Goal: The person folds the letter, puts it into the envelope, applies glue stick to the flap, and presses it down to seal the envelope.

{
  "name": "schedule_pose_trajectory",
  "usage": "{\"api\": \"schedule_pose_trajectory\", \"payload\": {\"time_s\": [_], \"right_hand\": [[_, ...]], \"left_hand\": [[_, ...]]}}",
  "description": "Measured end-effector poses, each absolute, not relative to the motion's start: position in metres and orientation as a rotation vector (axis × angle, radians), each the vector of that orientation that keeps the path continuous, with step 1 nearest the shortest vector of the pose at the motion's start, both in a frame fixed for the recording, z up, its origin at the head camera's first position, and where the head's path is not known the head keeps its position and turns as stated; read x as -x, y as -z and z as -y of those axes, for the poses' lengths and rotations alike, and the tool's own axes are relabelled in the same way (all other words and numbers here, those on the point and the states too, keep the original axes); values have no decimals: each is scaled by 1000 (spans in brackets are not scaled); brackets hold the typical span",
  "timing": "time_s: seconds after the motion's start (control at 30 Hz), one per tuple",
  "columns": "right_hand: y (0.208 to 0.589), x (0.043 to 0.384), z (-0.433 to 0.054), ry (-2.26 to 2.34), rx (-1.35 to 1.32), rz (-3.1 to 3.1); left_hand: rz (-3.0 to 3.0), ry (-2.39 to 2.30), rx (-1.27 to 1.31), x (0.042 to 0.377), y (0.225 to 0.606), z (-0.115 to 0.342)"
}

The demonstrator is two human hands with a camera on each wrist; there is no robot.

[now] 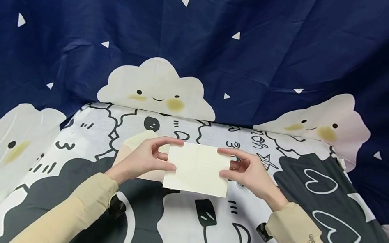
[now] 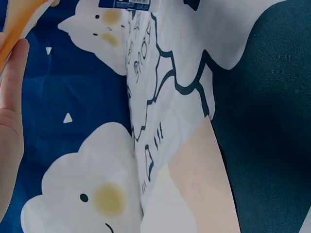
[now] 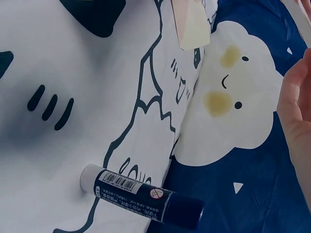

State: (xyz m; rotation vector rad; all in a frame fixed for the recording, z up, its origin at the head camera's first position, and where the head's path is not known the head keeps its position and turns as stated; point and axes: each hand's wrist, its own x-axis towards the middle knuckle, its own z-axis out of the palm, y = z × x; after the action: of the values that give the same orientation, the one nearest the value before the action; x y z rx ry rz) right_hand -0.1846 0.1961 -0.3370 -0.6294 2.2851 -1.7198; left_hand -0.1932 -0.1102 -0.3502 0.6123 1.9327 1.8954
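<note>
Between my two hands a cream paper card is held up, its plain face towards me. The left hand pinches its left edge, thumb in front and fingers along the top and behind. On the right edge, the right hand grips in the same manner. Behind the left hand an envelope with a pale pink body and a cream flap lies on the cloth, partly covered by that hand and the card. The right wrist view shows a dark blue glue stick lying on its side; in the head view it is hidden.
A black, grey and white cartoon-print cloth covers the surface. A dark blue curtain with clouds and small white triangles hangs directly behind it. Dark wrist cameras sit at both cuffs.
</note>
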Motion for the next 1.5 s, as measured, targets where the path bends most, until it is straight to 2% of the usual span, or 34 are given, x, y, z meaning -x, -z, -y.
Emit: {"api": "schedule_pose_trajectory", "payload": {"time_s": [0.6, 0.87, 1.2, 1.5], "right_hand": [[339, 186, -196, 1670, 559, -2304], [335, 187, -189, 1463, 742, -2183], [333, 187, -177, 1376, 768, -2057], [337, 186, -180, 1620, 613, -2161]], "left_hand": [[-1985, -1894, -602, 196, 349, 109], [-1981, -1744, -735, 197, 344, 99], [-2019, -1551, -831, 196, 339, 88], [-1987, -1824, -718, 196, 349, 98]]}}
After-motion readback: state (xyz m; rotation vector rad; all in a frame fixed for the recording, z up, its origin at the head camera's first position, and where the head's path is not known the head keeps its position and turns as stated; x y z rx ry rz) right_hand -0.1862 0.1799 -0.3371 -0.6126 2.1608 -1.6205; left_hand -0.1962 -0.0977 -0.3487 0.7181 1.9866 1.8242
